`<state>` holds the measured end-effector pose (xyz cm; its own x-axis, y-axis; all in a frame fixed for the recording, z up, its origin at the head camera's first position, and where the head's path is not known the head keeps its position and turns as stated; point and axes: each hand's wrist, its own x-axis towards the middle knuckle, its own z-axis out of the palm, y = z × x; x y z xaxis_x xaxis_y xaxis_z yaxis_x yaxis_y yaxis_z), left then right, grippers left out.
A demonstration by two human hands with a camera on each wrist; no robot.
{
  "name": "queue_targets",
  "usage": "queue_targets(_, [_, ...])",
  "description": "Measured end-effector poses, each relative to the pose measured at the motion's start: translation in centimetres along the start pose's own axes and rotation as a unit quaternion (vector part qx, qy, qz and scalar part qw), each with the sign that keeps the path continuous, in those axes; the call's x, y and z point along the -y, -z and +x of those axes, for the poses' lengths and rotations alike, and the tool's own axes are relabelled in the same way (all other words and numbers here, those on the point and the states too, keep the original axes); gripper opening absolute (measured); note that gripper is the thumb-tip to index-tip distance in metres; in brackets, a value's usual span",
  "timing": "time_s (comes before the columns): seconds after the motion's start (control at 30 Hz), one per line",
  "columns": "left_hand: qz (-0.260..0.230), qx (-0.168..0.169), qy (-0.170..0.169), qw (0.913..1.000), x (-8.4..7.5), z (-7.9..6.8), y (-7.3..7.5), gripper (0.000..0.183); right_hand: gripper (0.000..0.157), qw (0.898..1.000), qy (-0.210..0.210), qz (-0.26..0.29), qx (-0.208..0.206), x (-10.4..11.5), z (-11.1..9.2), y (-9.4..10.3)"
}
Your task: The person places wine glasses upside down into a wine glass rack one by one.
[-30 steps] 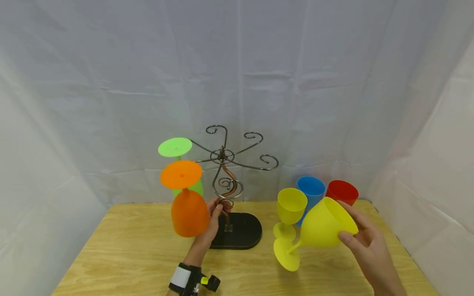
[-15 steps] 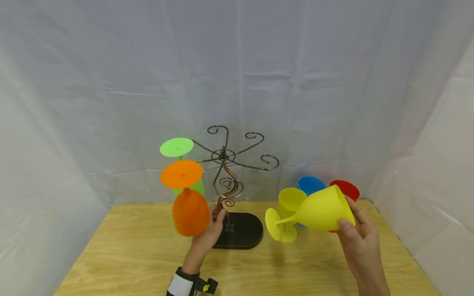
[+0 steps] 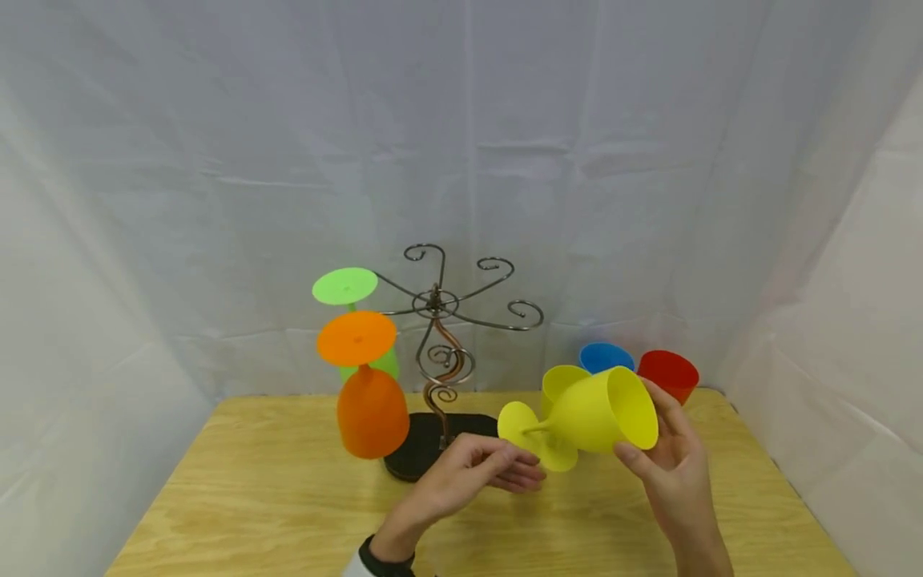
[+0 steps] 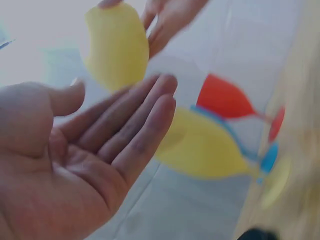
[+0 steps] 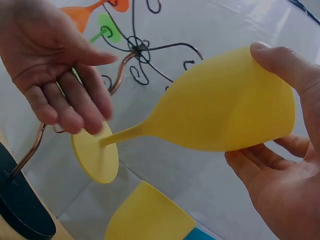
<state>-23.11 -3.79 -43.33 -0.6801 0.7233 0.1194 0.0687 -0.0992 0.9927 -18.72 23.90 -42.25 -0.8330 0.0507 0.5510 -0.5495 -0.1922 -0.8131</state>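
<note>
My right hand [image 3: 672, 473] holds a yellow wine goblet [image 5: 215, 105] by its bowl near the rim, thumb on one side and fingers on the other. The goblet lies tilted on its side in the air, foot pointing left. Close to that foot is my left hand [image 3: 479, 473], palm facing the goblet, fingers straight and holding nothing, as the left wrist view [image 4: 75, 170] also shows. Behind both hands stands a metal goblet rack [image 3: 435, 304] with curled arms. An orange goblet [image 3: 371, 413] and a green goblet [image 3: 344, 286] hang upside down on its left side.
A second yellow goblet [image 4: 205, 150] stands upright behind the held one, partly hidden by it in the head view. Beside it are a blue goblet [image 3: 606, 357] and a red goblet [image 3: 671, 375]. The rack's black base [image 3: 411, 449] sits on the wooden table [image 3: 238, 481].
My left hand has let go of the rack's stem and moved right towards the held goblet's foot. My right hand has brought the goblet left and turned it onto its side.
</note>
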Motion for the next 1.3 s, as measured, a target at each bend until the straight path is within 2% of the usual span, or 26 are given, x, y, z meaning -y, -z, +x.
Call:
queue_targets(0.17, [-0.083,-0.018,0.036,0.9957,-0.1,0.3,-1.1,0.052,0.083,0.999,0.002,-0.022,0.045,-0.5,-0.1,-1.3])
queue_targets(0.33, [-0.145,-0.037,0.049,0.9875,0.4,0.4,-1.5,0.066,0.088,0.995,0.001,-0.031,0.091,-1.1,0.0,-2.1])
queue_targets(0.43, [-0.202,-0.052,0.065,0.9759,0.8,0.5,-1.5,0.067,0.09,0.993,0.004,-0.032,0.116,-1.0,-0.1,-2.3])
queue_targets(0.53, [-0.274,-0.065,0.083,0.9559,1.1,0.6,-1.4,0.068,0.093,0.989,0.006,-0.042,0.138,-0.8,-0.1,-2.5])
queue_targets(0.63, [-0.33,-0.08,0.082,0.9371,1.4,0.7,-1.4,0.067,0.093,0.985,0.008,-0.062,0.162,-0.6,0.0,-2.5])
queue_targets(0.73, [-0.347,-0.102,0.068,0.9298,1.7,0.8,-1.1,0.06,0.092,0.977,0.018,-0.07,0.202,-0.6,0.1,-2.5])
queue_targets(0.87, [-0.339,-0.131,0.06,0.9296,2.1,0.8,-0.6,0.053,0.073,0.972,-0.001,-0.053,0.229,-0.7,0.2,-2.6])
queue_targets(0.97, [-0.319,-0.143,0.06,0.9352,2.2,0.8,-0.2,0.055,0.05,0.976,-0.018,-0.062,0.209,-0.7,0.1,-2.6])
queue_targets(1.03, [-0.3,-0.151,0.058,0.9403,2.2,0.8,0.0,0.058,0.041,0.978,-0.019,-0.085,0.192,-0.8,0.1,-2.6])
queue_targets(1.13, [-0.27,-0.164,0.05,0.9475,2.1,0.8,0.1,0.059,0.036,0.977,-0.025,-0.127,0.172,-0.9,0.1,-2.6])
queue_targets(1.3, [-0.215,-0.17,0.031,0.9612,1.9,1.0,0.2,0.057,0.034,0.97,-0.109,-0.168,0.139,-1.2,0.2,-2.7])
